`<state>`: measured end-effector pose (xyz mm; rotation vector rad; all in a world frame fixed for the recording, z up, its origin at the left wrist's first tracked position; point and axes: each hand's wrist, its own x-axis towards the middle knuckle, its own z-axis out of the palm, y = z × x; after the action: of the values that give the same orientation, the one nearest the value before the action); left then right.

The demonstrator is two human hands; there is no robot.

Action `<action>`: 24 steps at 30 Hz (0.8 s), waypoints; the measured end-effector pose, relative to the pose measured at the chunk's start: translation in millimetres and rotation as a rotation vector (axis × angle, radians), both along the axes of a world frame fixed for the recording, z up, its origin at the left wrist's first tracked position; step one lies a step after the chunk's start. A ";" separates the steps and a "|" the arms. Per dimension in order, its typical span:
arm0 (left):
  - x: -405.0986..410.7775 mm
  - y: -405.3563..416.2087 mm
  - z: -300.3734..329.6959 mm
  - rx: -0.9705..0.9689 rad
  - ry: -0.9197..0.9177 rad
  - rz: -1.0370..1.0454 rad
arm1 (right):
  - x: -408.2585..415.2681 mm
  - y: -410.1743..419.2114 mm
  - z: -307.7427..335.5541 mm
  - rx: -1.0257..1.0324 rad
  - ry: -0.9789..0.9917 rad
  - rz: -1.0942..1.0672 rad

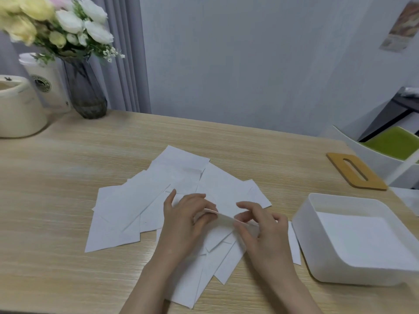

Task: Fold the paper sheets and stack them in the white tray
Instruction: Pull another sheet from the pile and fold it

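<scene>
Several white paper sheets (140, 207) lie scattered and overlapping on the wooden table (56, 177) in front of me. Over the pile, my left hand (183, 225) and my right hand (260, 230) pinch the two ends of one paper sheet (223, 216), lifted and bent so its edge faces me. The white tray (317, 241) stands to the right of my right hand, apart from it. At least one white sheet lies flat inside it.
A dark glass vase of flowers (84, 91), a white paper cup (48, 85) and a cream container (18, 109) stand at the back left. A wooden lid with a slot (356, 172) and a white organizer (390, 155) sit at the back right.
</scene>
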<state>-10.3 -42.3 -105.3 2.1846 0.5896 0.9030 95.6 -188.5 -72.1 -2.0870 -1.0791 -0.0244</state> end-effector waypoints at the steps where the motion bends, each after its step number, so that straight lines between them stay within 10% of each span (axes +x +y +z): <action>1: -1.6 -1.4 4.1 -0.031 -0.002 -0.004 | 1.4 -0.5 1.4 -0.022 -0.020 -0.004; 13: -23.8 -20.7 40.0 -0.802 -0.222 0.058 | -11.9 3.2 38.7 0.398 0.872 0.005; 24: -33.2 -23.9 35.4 -0.896 -0.237 0.147 | -34.2 10.8 23.9 0.259 0.947 -0.004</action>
<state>-43.5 -66.2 -69.9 1.2286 0.8399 0.7496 61.4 -177.6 -48.3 -1.5539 -0.4465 0.7106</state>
